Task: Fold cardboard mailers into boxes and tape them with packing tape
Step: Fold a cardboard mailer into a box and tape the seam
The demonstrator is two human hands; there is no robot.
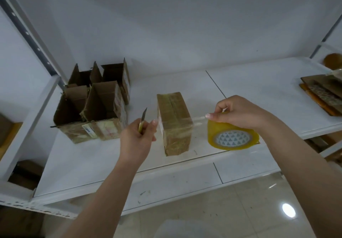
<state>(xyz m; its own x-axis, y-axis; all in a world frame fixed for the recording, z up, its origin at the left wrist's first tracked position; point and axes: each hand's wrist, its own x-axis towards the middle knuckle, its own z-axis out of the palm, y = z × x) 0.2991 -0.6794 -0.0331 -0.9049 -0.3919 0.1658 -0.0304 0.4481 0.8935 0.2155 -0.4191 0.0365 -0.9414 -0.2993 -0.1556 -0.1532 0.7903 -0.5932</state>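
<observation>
1 box (174,123) stands folded and shut on the white shelf (259,82), brown and glossy with tape along its seams, while a clear strip runs from its near side to the yellow tape roll (233,136) the right hand (238,112) grips. The left hand (137,136) grips a small knife (142,119) just beside the box; cutting seems left. Several open-flapped boxes (96,101) wait behind on the left, flat cardboard (322,95) far right.

Dim, soft, wide-angle edge distortion

bare forearms, no sleeves; pale glossy fingernails (208,116).
</observation>
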